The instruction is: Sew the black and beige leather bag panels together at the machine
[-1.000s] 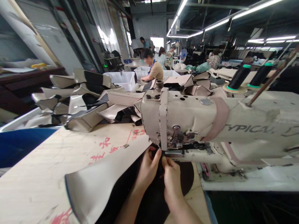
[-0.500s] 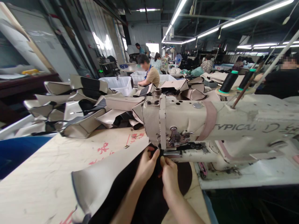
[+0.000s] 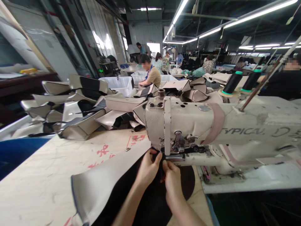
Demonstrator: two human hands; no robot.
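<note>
My left hand [image 3: 147, 169] and my right hand [image 3: 172, 181] meet just under the head of a cream sewing machine [image 3: 211, 125]. Both pinch the black side of a black-and-cream fabric piece [image 3: 105, 185] close to the needle area. The fingers are closed on the fabric; the needle itself is hidden behind them. The cream part of the piece curls up to the left over the wooden table [image 3: 47, 175].
A heap of cream and black sewn pieces [image 3: 80, 106] lies at the back of the table. Two black thread cones [image 3: 231, 82] stand behind the machine. A blue bin [image 3: 14, 153] sits at the left. Other people work at far tables, one in a tan shirt [image 3: 152, 75].
The view has shifted slightly. My hands stay pinched on the fabric under the machine head, with only small finger movements.
</note>
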